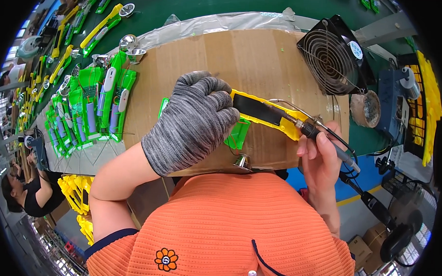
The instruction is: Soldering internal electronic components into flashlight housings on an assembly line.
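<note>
My left hand, in a grey knit glove, presses down on a yellow plastic housing with a black panel that lies on a cardboard sheet. A green circuit board sticks out under the glove, and a shiny silver reflector cup sits just below it. My bare right hand grips a soldering iron like a pen, its tip resting at the right end of the yellow housing.
Rows of green half-assembled housings with batteries lie at the left. A black mesh fan stands at the upper right, with a blue machine beside it. Yellow shells are stacked lower left, near another person.
</note>
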### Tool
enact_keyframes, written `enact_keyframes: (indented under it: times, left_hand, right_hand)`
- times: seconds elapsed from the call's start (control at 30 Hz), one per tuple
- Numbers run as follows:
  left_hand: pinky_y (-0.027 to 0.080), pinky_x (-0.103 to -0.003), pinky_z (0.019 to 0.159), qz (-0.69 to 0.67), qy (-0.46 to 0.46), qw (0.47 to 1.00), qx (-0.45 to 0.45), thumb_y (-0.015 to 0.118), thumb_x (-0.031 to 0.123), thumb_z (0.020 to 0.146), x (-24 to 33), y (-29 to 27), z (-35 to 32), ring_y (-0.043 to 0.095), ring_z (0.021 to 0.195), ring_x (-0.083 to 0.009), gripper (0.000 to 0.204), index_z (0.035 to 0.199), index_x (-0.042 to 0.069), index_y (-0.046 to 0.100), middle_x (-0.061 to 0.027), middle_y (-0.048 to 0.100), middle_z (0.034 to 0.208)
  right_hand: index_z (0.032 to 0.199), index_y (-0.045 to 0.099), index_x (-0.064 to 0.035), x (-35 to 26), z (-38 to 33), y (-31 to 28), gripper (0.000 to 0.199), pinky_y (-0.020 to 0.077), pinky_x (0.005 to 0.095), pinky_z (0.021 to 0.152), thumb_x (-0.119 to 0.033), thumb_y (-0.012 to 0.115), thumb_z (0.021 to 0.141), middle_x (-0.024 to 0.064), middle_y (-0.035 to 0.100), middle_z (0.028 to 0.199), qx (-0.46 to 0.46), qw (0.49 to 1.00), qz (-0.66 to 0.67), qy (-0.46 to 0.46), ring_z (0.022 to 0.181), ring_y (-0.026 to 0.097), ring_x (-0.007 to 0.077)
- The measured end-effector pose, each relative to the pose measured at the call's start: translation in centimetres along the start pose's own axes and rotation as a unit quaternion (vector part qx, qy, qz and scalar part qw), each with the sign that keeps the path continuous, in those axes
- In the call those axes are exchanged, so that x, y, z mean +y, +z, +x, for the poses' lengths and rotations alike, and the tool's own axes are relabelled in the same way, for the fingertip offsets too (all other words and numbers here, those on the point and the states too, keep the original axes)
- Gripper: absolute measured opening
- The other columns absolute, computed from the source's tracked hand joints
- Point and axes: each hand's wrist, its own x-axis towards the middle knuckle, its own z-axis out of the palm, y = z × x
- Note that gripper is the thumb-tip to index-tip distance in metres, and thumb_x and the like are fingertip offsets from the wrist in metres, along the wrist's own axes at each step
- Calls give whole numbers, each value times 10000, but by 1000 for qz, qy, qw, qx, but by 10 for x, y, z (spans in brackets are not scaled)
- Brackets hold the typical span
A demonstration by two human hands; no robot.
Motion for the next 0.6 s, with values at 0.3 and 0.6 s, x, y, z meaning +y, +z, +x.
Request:
enact_keyframes:
  times: [0.3, 0.6]
  left_hand:
    - [511, -410, 824, -77, -69, 994, -27, 674, 123, 847, 23, 18, 24, 652, 892, -323, 132, 970, 79, 659, -125, 667, 895]
    - [520, -426, 695, -17, -107, 984, -143, 645, 174, 858, 20, 14, 44, 643, 743, -327, 126, 922, 96, 721, -115, 647, 811]
  right_hand:
    - [931, 451, -46, 1, -1, -2, 132, 505, 339, 719, -120, 560, 938, 102, 549, 658, 40, 990, 131, -26, 568, 535, 161]
    - [916, 499, -10, -40, 11, -21, 155, 419, 231, 471, -12, 648, 875, 58, 588, 684, -35, 986, -161, 25, 548, 586, 115]
